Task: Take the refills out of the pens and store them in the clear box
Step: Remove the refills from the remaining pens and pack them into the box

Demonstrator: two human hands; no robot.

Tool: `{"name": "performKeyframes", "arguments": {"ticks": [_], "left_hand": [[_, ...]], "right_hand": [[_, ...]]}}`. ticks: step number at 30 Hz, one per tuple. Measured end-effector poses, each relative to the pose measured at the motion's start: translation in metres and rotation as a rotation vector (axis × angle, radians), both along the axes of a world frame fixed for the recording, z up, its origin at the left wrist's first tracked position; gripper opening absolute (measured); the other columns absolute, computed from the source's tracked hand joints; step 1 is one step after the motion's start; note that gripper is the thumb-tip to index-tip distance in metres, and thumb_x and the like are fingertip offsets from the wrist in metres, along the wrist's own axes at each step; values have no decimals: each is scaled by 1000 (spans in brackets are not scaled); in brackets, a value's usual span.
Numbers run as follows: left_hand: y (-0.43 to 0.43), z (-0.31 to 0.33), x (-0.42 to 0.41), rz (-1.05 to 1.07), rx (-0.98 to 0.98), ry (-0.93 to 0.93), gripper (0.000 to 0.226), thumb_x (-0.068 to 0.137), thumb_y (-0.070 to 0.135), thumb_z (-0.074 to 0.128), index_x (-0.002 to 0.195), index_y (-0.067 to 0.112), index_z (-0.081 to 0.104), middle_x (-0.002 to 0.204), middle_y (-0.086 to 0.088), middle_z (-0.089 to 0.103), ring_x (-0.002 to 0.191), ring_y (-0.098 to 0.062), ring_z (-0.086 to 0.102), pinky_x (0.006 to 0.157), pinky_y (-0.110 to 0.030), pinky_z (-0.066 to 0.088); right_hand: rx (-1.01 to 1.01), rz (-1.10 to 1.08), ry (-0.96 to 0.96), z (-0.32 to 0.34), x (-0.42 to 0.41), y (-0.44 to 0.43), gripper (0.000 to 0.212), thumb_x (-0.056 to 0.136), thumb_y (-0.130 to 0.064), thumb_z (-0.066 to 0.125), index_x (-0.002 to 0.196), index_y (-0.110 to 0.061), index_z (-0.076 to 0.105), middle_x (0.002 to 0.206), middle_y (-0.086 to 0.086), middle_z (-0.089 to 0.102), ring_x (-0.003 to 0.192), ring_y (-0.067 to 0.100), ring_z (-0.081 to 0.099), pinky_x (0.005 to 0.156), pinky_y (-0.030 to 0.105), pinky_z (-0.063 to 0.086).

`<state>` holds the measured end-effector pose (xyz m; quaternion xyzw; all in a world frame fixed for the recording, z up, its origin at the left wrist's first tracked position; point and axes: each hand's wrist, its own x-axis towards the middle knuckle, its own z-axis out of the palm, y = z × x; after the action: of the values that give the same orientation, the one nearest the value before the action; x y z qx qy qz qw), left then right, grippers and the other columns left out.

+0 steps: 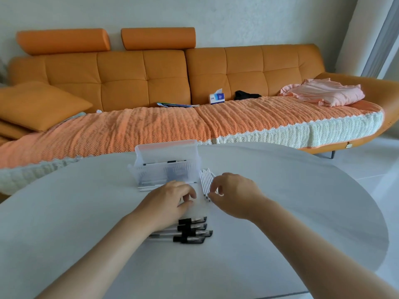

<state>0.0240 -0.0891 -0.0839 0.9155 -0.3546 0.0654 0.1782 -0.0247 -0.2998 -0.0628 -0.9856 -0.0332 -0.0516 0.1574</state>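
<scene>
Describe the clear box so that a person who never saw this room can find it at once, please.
Find the white round table in front of the orange sofa. Near its far edge, just beyond the left hand, stands the clear box. Unlike the black-capped pens nearer the person and the white refills lying to its right, it is a see-through case with its lid raised.

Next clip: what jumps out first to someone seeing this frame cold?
The long orange sofa fills the background. On the white table, the left hand and right hand are close together in front of the open clear box, beside a row of white refills. Black-capped pens lie lined up nearer the person.
</scene>
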Motion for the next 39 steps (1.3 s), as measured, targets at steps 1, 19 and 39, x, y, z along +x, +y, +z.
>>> {"name": "performKeyframes", "arguments": {"ticks": [1, 19, 39], "left_hand": [[8, 1, -3, 24, 15, 25, 7, 91, 39, 57, 98, 39, 58, 91, 22, 55, 86, 2, 51, 74, -24, 47], [43, 0, -15, 86, 46, 26, 21, 95, 44, 50, 110, 35, 62, 96, 16, 55, 90, -5, 52, 73, -25, 43], [46, 6, -15, 39, -89, -85, 10, 97, 41, 51, 98, 34, 59, 88, 16, 55, 79, -6, 52, 64, -28, 45]], "right_hand": [[51, 70, 25, 1, -1, 7, 18, 90, -45, 56, 100, -36, 68, 100, -14, 61, 91, 10, 59, 77, 29, 49], [76, 197, 58, -6, 11, 44, 9, 96, -37, 55, 97, -34, 63, 98, -13, 66, 84, 10, 60, 78, 33, 53], [-171, 324, -38, -6, 9, 63, 28, 105, -37, 32, 101, -21, 55, 82, -4, 63, 71, 20, 52, 69, 38, 46]]}}
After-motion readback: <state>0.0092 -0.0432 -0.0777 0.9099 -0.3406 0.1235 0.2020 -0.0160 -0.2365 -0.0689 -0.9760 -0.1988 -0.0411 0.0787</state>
